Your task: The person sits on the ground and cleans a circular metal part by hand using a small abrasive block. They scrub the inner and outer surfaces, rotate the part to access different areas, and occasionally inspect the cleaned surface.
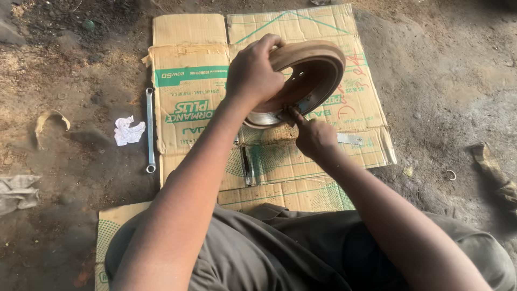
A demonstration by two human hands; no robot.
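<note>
A flattened brown cardboard carton (194, 91) lies spread on the dirt floor (441, 70), printed with green bands and lettering and some red scribbles near its right edge; a 2nd cardboard piece (113, 226) lies under the seated person's legs. Over the carton, the left hand (253, 73) grasps the top rim of a round, rust-brown brake drum (318, 70), holding it tilted on edge with its open, hollow side facing right. The right hand (315, 137) is clenched around a small tool whose kind cannot be told, its tip touching the drum's lower inner edge. A long ring spanner (149, 129) lies on the dirt just beside the carton's left edge, next to a crumpled white paper scrap (128, 131). A dirty rag (16, 191) lies far left.
</note>
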